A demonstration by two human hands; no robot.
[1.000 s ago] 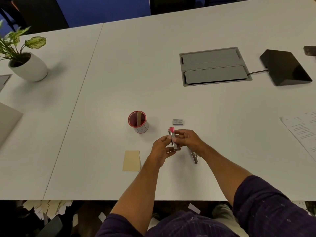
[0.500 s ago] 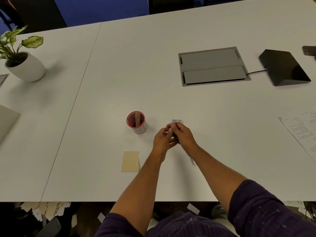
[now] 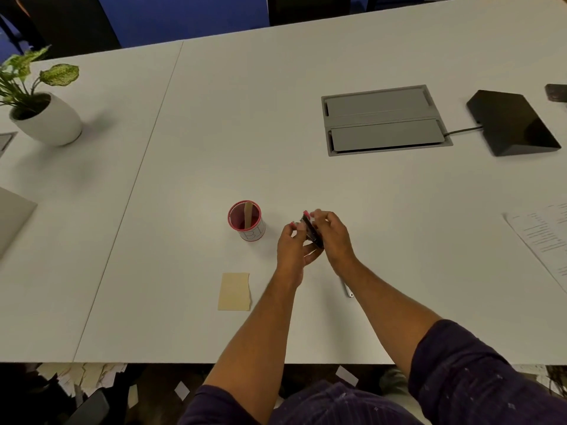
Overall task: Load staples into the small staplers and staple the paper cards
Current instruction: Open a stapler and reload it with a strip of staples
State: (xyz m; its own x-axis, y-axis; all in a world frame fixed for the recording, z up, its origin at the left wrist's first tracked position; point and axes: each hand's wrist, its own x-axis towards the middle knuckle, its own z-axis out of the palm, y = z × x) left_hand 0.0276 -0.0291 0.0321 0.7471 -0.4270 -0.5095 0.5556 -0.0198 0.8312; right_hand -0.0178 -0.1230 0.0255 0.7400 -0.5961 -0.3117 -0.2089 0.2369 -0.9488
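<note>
A small stapler [image 3: 312, 230] with a pink tip is held upright-tilted above the white table [image 3: 276, 142]. My left hand [image 3: 294, 248] grips its lower side and my right hand [image 3: 334, 236] closes over its top from the right. A second metal stapler [image 3: 348, 290] lies on the table, mostly hidden under my right forearm. A tan paper card [image 3: 234, 292] lies flat to the left of my left forearm. The staple box seen before is hidden behind my hands.
A red-rimmed cup [image 3: 247, 221] holding a wooden stick stands just left of my hands. Farther off are a grey cable hatch [image 3: 382, 119], a black wedge device [image 3: 512, 122], printed sheets [image 3: 543, 237] at the right edge and a potted plant [image 3: 40, 108] far left.
Both hands moved slightly away from me with the stapler, now covering the small staple box. My right hand shifted over the stapler's top.
</note>
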